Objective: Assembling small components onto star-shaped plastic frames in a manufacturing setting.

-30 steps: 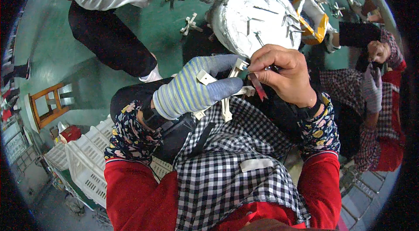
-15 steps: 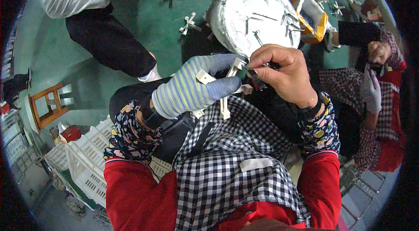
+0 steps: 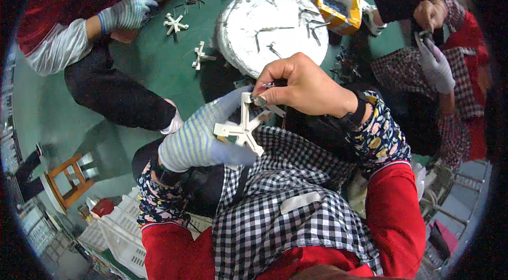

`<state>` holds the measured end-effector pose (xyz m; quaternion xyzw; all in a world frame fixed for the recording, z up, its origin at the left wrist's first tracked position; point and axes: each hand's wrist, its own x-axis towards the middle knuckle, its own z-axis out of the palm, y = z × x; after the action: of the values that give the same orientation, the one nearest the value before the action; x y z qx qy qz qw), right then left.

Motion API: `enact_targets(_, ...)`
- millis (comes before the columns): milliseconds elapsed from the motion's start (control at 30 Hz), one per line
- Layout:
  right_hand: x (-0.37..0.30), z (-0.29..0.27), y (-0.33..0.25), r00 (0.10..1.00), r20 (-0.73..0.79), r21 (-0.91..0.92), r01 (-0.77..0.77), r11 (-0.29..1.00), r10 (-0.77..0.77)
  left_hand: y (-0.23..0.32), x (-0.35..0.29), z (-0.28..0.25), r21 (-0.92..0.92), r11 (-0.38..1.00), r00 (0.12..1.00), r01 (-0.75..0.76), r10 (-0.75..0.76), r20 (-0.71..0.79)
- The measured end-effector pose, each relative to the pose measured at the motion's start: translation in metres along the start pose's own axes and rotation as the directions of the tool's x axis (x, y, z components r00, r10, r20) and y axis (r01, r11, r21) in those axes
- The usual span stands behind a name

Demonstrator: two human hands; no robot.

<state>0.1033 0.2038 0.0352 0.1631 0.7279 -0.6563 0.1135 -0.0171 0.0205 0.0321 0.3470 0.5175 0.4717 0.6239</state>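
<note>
My left hand [image 3: 196, 134], in a striped grey-blue knit glove, grips a white star-shaped plastic piece [image 3: 245, 130] with several arms above my lap. The star's flat face with its grooves is turned up. Bare, my right hand [image 3: 307, 85] pinches a small dark metallic piece [image 3: 259, 101] at the end of the star's top arm. Its exact shape is mostly hidden by my fingers. Beyond my hands stands a round, white-wrapped work surface [image 3: 241, 21] with several thin metal strips [image 3: 275, 28] on it.
An orange-and-white carton [image 3: 345, 25] holding dark bits stands behind the round surface. More white stars [image 3: 175, 24] lie on the green floor. Co-workers sit left and right, a striped-gloved hand [image 3: 127, 14] at left. White plastic crates [image 3: 119, 227] and a wooden stool [image 3: 71, 179] are lower left.
The view has turned, so the surroundings have shifted left. The star now shows its flat face, with my right fingers still at the end of one arm. The left co-worker's gloved hand has moved lower.
</note>
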Motion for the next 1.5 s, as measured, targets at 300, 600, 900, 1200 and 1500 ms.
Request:
enact_targets(300, -0.004, -0.004, 0.002, 0.991, 0.005, -0.07, 0.132, 0.989, -0.132, -0.003, 0.001, -0.015, -0.088, 0.987, 0.988, 0.131, -0.138, -0.07)
enact_targets(600, -0.003, 0.002, 0.005, 0.986, -0.024, -0.206, 0.159, 0.966, -0.167, -0.018, 0.017, -0.007, -0.068, 0.983, 0.96, 0.173, -0.183, -0.211)
enact_targets(900, 0.003, 0.0, 0.012, 0.967, -0.037, -0.151, 0.242, 0.958, -0.25, -0.019, 0.02, 0.003, -0.322, 0.947, 0.967, 0.005, -0.087, -0.241)
enact_targets(1200, 0.003, 0.001, 0.009, 0.978, -0.054, 0.017, 0.202, 0.979, -0.201, -0.028, 0.024, 0.005, -0.536, 0.844, 0.979, 0.018, -0.125, -0.164)
enact_targets(1500, 0.004, 0.0, 0.011, 0.959, -0.1, 0.007, 0.267, 0.964, -0.265, -0.025, 0.025, 0.001, -0.36, 0.933, 0.99, -0.024, -0.028, -0.139)
